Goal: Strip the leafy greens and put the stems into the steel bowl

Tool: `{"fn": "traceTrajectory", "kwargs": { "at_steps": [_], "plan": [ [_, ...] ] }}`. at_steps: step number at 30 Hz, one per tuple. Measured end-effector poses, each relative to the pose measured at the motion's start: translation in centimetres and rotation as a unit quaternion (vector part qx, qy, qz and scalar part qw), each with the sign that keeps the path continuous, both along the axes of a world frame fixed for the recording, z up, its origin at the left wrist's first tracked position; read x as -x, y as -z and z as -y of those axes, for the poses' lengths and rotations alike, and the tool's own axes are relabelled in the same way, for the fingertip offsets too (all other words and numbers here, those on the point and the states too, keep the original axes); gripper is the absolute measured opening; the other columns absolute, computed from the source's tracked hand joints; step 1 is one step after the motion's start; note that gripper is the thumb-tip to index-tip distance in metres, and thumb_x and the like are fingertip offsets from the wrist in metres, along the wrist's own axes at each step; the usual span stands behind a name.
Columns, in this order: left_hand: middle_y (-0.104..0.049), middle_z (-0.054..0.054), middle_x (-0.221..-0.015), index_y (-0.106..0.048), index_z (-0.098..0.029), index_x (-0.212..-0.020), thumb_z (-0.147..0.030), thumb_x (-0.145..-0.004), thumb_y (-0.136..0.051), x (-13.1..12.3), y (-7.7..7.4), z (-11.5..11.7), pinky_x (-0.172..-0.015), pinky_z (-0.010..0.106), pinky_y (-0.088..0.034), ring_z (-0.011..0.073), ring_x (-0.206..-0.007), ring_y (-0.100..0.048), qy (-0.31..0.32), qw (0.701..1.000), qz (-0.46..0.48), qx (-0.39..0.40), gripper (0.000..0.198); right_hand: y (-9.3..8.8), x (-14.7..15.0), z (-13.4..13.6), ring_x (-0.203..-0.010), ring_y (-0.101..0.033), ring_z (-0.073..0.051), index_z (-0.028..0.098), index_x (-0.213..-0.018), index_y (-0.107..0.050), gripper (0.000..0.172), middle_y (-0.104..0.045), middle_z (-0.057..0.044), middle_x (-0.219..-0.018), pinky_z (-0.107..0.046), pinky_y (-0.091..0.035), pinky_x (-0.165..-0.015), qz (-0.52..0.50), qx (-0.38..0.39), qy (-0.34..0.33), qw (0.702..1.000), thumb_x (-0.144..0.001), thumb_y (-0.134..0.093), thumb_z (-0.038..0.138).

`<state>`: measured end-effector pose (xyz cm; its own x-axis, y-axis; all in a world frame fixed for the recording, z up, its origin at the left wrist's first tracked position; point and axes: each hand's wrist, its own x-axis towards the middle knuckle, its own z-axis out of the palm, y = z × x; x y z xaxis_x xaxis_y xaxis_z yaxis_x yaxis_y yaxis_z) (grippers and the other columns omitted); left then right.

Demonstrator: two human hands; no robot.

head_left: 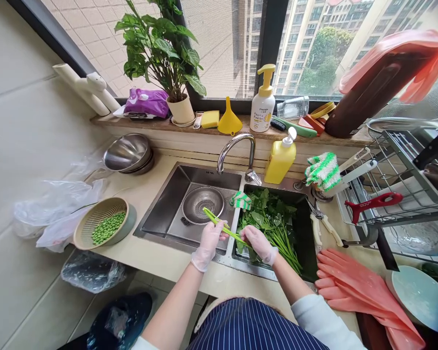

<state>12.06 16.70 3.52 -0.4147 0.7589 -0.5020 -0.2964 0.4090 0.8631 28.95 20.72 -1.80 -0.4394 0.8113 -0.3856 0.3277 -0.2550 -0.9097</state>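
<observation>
Both my hands wear thin clear gloves and hold light green vegetable stems (231, 234) over the divider between two sink basins. My left hand (209, 241) is closed round the stems, whose cut-looking ends point up and left. At their other end my right hand (260, 244) pinches them above the right basin. Below it, that basin holds a heap of leafy greens (266, 214) with long stems. In the left basin (164, 204) sits a round metal strainer (203, 204). A green and white cloth (240, 200) hangs on the divider.
A colander of green peas (108, 228) stands left of the sink, near nested steel bowls (127, 153). The faucet (237, 141) arches over the back. Kitchen scissors (324, 224), pink rubber gloves (361, 287) and a dish rack (405, 184) are on the right. Yellow soap bottle (281, 160) stands behind.
</observation>
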Motion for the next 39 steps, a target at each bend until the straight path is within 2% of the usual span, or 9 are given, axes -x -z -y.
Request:
{"fn": "traceTrajectory", "kwargs": {
  "at_steps": [4,9,13,17,22,27,30,34,39],
  "plan": [
    [-0.068,0.004,-0.067,-0.061,-0.013,-0.075,-0.04,-0.071,-0.071,-0.2,0.4,-0.4,-0.042,0.021,-0.047,0.0114,-0.048,-0.061,-0.018,1.0,0.016,0.011,0.029,-0.4,0.6,1.3,-0.062,-0.044,-0.012,0.02,-0.072,-0.053,0.028,-0.052,0.002,-0.066,-0.024,-0.036,-0.06,0.037,-0.039,-0.056,0.997,-0.083,-0.047,0.045],
    [-0.067,0.003,-0.072,-0.06,-0.013,-0.078,-0.035,-0.064,-0.077,-0.4,0.2,-0.2,-0.049,0.021,-0.049,0.0107,-0.053,-0.062,0.041,0.999,0.021,-0.001,0.031,-1.1,0.6,1.3,-0.062,-0.04,-0.012,0.021,-0.071,-0.05,0.026,-0.049,0.003,-0.066,-0.024,-0.032,-0.061,0.073,-0.079,-0.107,0.988,-0.087,-0.041,0.04],
    [-0.065,0.002,-0.073,-0.06,-0.012,-0.08,-0.031,-0.063,-0.077,-0.4,0.0,-0.1,-0.049,0.021,-0.047,0.0103,-0.052,-0.061,0.048,0.999,0.009,-0.001,0.03,-1.7,0.2,1.1,-0.062,-0.04,-0.012,0.021,-0.071,-0.05,0.02,-0.048,0.003,-0.065,-0.025,-0.029,-0.062,0.09,-0.096,-0.128,0.983,-0.086,-0.045,0.033],
    [-0.062,-0.001,-0.063,-0.058,-0.014,-0.075,-0.03,-0.065,-0.075,-1.0,-0.2,-0.1,-0.047,0.021,-0.043,0.0094,-0.048,-0.057,0.051,0.999,-0.004,-0.005,0.026,-1.3,0.5,1.1,-0.061,-0.039,-0.012,0.021,-0.066,-0.047,0.019,-0.047,0.003,-0.063,-0.025,-0.029,-0.061,0.109,-0.091,-0.091,0.986,-0.084,-0.044,0.028],
    [-0.061,-0.001,-0.06,-0.057,-0.016,-0.068,-0.028,-0.065,-0.074,-2.4,-0.6,0.1,-0.05,0.023,-0.044,0.0114,-0.049,-0.056,0.101,0.994,-0.026,-0.029,0.021,0.5,1.2,0.1,-0.059,-0.039,-0.013,0.022,-0.062,-0.039,0.022,-0.044,0.003,-0.061,-0.025,-0.03,-0.057,0.11,-0.047,0.015,0.993,-0.082,-0.036,0.031],
    [-0.061,-0.001,-0.063,-0.06,-0.017,-0.069,-0.03,-0.062,-0.076,-1.6,-0.9,0.0,-0.055,0.026,-0.046,0.0128,-0.054,-0.056,0.101,0.992,-0.021,-0.071,0.021,1.5,-0.8,-2.0,-0.049,-0.04,-0.012,0.024,-0.065,-0.037,0.02,-0.045,0.002,-0.055,-0.025,-0.031,-0.048,0.057,0.032,0.077,0.995,-0.077,-0.035,0.039],
    [-0.061,-0.002,-0.065,-0.061,-0.017,-0.068,-0.03,-0.06,-0.077,-0.2,-1.2,-0.2,-0.061,0.026,-0.047,0.0129,-0.06,-0.056,0.099,0.99,-0.016,-0.099,0.022,1.2,-2.6,-2.8,-0.05,-0.047,-0.012,0.023,-0.069,-0.038,0.02,-0.05,0.001,-0.059,-0.025,-0.037,-0.049,0.018,0.066,0.084,0.994,-0.075,-0.033,0.041],
    [-0.064,0.0,-0.073,-0.062,-0.016,-0.072,-0.029,-0.061,-0.077,1.1,-1.3,-0.4,-0.066,0.026,-0.046,0.0137,-0.069,-0.058,0.077,0.99,-0.003,-0.12,0.022,0.1,-4.1,-3.0,-0.061,-0.058,-0.014,0.022,-0.076,-0.042,0.025,-0.061,-0.003,-0.072,-0.025,-0.04,-0.053,-0.013,0.065,0.062,0.996,-0.077,-0.037,0.046],
    [-0.067,0.003,-0.081,-0.062,-0.016,-0.076,-0.027,-0.064,-0.075,2.1,-1.4,-0.5,-0.074,0.03,-0.047,0.0182,-0.08,-0.061,0.084,0.987,0.004,-0.135,0.021,-1.1,-5.1,-3.2,-0.059,-0.05,-0.012,0.021,-0.081,-0.047,0.033,-0.057,0.0,-0.072,-0.025,-0.038,-0.056,0.01,-0.001,0.048,0.999,-0.085,-0.03,0.049]
  ]
}}
